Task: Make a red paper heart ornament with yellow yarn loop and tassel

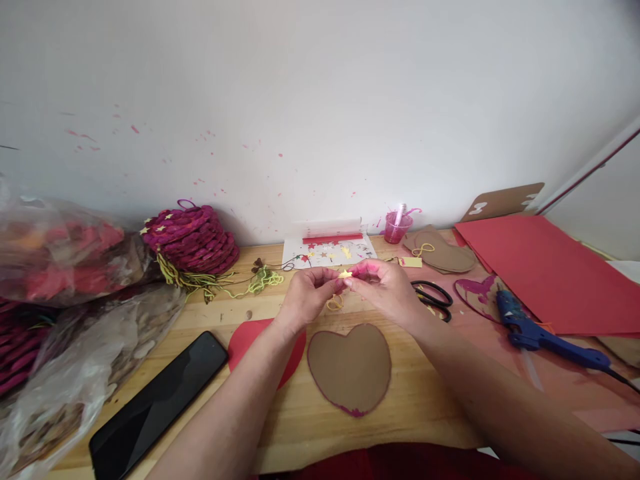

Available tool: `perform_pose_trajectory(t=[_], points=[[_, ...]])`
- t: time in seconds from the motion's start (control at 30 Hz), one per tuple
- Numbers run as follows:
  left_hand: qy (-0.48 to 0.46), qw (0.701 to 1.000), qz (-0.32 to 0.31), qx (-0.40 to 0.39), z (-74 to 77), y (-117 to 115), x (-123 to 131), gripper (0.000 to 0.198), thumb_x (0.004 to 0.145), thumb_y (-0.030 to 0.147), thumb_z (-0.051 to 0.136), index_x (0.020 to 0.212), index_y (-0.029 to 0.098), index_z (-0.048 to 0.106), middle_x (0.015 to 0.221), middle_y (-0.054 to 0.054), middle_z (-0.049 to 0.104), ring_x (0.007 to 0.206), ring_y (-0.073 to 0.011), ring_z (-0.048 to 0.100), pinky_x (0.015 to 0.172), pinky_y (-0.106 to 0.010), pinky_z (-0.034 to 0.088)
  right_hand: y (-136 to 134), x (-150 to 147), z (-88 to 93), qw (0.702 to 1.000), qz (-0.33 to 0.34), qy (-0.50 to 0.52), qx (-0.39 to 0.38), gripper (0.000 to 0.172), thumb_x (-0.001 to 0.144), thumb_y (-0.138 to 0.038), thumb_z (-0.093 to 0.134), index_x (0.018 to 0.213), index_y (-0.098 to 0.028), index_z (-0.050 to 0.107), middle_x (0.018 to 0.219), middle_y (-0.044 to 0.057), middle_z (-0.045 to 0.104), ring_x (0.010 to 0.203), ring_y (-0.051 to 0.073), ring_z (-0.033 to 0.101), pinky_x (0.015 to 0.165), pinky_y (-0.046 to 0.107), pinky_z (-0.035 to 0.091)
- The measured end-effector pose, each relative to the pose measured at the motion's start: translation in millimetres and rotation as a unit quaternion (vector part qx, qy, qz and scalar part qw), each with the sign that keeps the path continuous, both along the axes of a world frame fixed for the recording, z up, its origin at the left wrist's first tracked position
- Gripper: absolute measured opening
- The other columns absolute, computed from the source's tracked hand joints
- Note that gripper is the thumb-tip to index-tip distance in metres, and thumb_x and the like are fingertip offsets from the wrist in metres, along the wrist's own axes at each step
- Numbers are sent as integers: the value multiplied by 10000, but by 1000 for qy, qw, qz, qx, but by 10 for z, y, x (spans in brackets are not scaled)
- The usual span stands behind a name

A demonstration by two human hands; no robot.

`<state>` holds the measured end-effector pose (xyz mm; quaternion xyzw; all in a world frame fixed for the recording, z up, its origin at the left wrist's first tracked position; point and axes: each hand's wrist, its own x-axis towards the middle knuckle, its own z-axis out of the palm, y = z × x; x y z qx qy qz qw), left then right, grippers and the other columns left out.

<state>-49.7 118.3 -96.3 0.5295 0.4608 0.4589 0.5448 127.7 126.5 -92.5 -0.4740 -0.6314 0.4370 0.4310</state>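
Observation:
A small pale-yellow star (345, 274) is pinched between the fingertips of my left hand (313, 290) and my right hand (384, 285), both closed on it. Just under the fingers shows a loop of yellow string (335, 304); whether it joins the star I cannot tell. Below my hands a brown cardboard heart (349, 370) with a purple-stained edge lies flat on the wooden table (295, 427). A red paper heart (245, 340) is partly hidden under my left forearm. Black-handled scissors (433, 299) lie beside my right wrist.
A white sheet (295, 253) with small stars lies behind my hands. Left are a black phone (160, 407), purple braided stack (193, 240) and plastic bags (60, 373). Right are a blue glue gun (550, 339), red sheets (545, 267), cardboard shapes (445, 253) and a pink-stained cup (397, 230).

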Motion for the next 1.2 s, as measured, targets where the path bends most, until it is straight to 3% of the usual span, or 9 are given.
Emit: perform_pose_trajectory(t=[0.2, 0.37, 0.6, 0.9, 1.07, 1.2], points=[[-19, 1000, 2, 8, -71, 20, 36, 276, 692, 396, 831, 802, 151, 766, 760, -49, 768, 682, -147, 655, 662, -256, 487, 23, 14, -22, 998, 6, 38, -58, 314, 720, -465, 763, 821, -177, 690, 753, 37, 702, 652, 154, 611, 540, 270, 474], [30, 997, 29, 64, -148, 33, 77, 202, 762, 349, 766, 805, 152, 767, 753, -42, 761, 647, -140, 628, 621, -250, 454, 56, -7, -147, 995, 5, 62, -75, 340, 705, -488, 772, 820, -194, 647, 725, 19, 666, 654, 154, 587, 540, 267, 459], [97, 985, 79, 120, -243, 26, 113, 97, 811, 222, 683, 818, 168, 763, 786, -30, 769, 680, -141, 640, 648, -245, 462, 53, -75, -216, 998, -35, 33, -28, 317, 729, -486, 743, 802, -200, 628, 745, 34, 695, 646, 154, 583, 579, 285, 452], [150, 982, 47, 107, -276, 68, 102, 135, 880, 194, 619, 963, 166, 722, 876, -46, 783, 774, -157, 719, 724, -253, 540, 83, -102, -249, 997, -13, 66, -46, 410, 711, -555, 788, 766, -217, 561, 670, -10, 643, 619, 141, 574, 573, 271, 447], [233, 965, 69, 102, -269, 60, 80, 328, 897, 94, 519, 1200, 133, 638, 931, -88, 780, 843, -193, 734, 800, -308, 549, 369, -165, -79, 993, -15, -59, -99, 304, 754, -426, 758, 778, -212, 543, 649, -18, 641, 573, 124, 570, 572, 267, 467], [331, 935, 61, 116, -208, 10, 69, 288, 903, 118, 530, 1163, 136, 652, 1025, -143, 767, 931, -274, 720, 869, -400, 531, 817, -426, 136, 986, -1, -131, -107, 184, 775, -220, 738, 768, -200, 555, 639, -24, 636, 537, 99, 554, 541, 235, 457]])
